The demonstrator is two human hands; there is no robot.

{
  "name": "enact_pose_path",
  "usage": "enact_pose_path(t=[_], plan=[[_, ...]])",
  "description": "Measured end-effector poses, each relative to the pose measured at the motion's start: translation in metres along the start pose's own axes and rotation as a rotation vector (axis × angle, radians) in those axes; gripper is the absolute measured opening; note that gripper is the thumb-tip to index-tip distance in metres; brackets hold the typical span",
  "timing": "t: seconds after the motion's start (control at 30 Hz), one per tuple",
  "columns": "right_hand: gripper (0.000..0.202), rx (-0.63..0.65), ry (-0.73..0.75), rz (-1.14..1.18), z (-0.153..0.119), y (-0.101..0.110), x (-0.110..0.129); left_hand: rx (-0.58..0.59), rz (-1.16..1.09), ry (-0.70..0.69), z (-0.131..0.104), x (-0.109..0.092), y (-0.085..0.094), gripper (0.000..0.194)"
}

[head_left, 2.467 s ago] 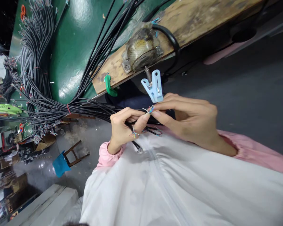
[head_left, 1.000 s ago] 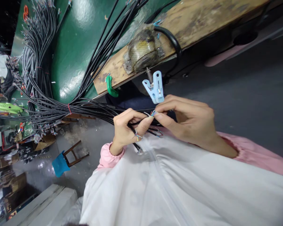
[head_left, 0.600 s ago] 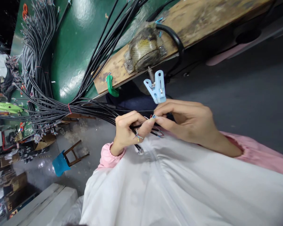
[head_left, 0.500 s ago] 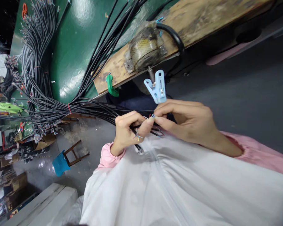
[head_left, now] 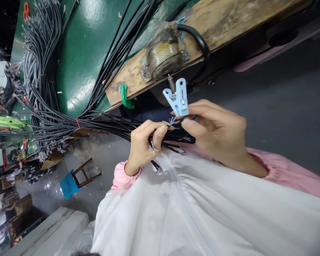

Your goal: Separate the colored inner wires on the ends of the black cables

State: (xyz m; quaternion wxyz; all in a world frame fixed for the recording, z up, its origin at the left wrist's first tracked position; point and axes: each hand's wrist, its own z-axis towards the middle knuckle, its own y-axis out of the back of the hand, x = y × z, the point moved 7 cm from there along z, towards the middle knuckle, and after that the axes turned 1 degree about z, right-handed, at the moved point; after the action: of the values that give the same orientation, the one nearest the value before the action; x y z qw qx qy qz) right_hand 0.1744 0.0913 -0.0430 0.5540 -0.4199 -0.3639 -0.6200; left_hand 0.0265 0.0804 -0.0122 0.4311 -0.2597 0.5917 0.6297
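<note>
My left hand [head_left: 146, 140] is closed around black cables [head_left: 114, 126] from a large bundle. At its thumb and forefinger, one cable's thin coloured wires [head_left: 172, 121] fan out towards the right. More stripped cable ends [head_left: 181, 150] stick out below this hand. My right hand [head_left: 218, 131] is just right of the fanned wires, its thumb and forefinger apart with nothing visible between them. The forefinger's tip is partly hidden behind a light blue clothespin-like clip [head_left: 180, 97]. This clip is on a metal shaft of a tape-wrapped motor [head_left: 164, 53].
The motor sits on a wooden board [head_left: 229, 21] along the green table [head_left: 77, 53]. A green clamp-like piece [head_left: 126, 96] hooks over the board's edge. Heaped cables [head_left: 42, 60] lie on the table's left. A blue-seated stool [head_left: 69, 185] stands on the floor.
My right hand has moved off the wire ends, up and right towards the clip, and its fingers have parted. The coloured wires are now spread out. My left hand keeps its hold.
</note>
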Motion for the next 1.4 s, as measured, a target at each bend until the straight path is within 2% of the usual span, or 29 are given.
enact_pose_path(t=[0.13,0.33,0.4,0.53,0.6,0.77,1.0,1.07,1.17,1.27,1.4], plan=[[0.011,0.059,0.097,-0.010,0.000,-0.004,0.010,0.027,-0.012,0.023,0.000,0.006,-0.002,0.048],[0.024,-0.044,0.205,-0.119,-0.001,-0.001,0.022,-0.006,-0.042,-0.027,0.001,0.002,0.001,0.044],[0.022,-0.048,0.217,-0.114,-0.001,-0.001,0.022,-0.020,-0.048,-0.019,0.001,0.002,0.002,0.045],[0.018,0.000,0.154,-0.045,0.000,-0.003,0.019,-0.059,-0.033,-0.007,0.000,0.000,0.004,0.047],[0.018,-0.016,0.115,-0.036,0.000,0.000,0.017,-0.071,-0.042,-0.020,0.000,-0.001,0.004,0.046],[0.011,0.012,0.098,-0.004,0.000,0.002,0.014,-0.053,-0.015,-0.008,-0.001,0.002,0.004,0.046],[0.017,0.161,-0.019,0.071,0.008,-0.001,0.011,0.119,-0.122,-0.013,0.003,0.008,-0.003,0.044],[0.018,0.197,-0.047,0.089,0.010,-0.002,0.012,0.063,-0.139,-0.036,0.004,0.006,0.000,0.043],[0.018,0.151,-0.022,0.094,0.010,-0.001,0.013,-0.039,-0.116,-0.039,0.003,0.002,0.004,0.046],[0.014,0.107,0.055,0.089,0.006,-0.001,0.014,-0.058,-0.103,0.007,0.001,0.002,0.003,0.052],[0.013,0.125,0.100,0.017,0.004,-0.003,0.015,-0.058,-0.111,0.061,-0.001,0.004,0.003,0.058]])
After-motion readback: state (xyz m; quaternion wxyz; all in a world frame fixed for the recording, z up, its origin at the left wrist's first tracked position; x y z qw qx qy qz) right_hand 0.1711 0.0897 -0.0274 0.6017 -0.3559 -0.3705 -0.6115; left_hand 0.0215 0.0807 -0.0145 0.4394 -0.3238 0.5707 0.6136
